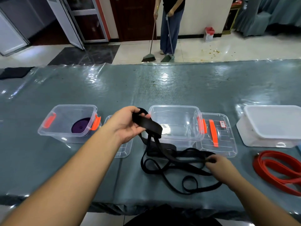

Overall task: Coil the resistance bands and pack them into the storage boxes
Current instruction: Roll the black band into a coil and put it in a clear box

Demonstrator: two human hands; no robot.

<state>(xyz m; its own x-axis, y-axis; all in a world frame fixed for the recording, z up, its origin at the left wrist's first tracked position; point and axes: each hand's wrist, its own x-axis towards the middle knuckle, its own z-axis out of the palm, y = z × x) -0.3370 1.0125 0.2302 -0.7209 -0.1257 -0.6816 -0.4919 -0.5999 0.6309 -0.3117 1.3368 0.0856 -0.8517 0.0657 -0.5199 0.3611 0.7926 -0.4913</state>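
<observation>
Three storage boxes stood in a row across the worktop [81,88]. The left box [68,121] held a coiled band [80,127]; a lid [123,149] lay just right of it. The middle box [175,123] stood beside another lid [218,136] on its right. The right box [272,126] stood farthest right. Before the middle box lay a loose band [171,162], and before the right box another band [276,170].
</observation>
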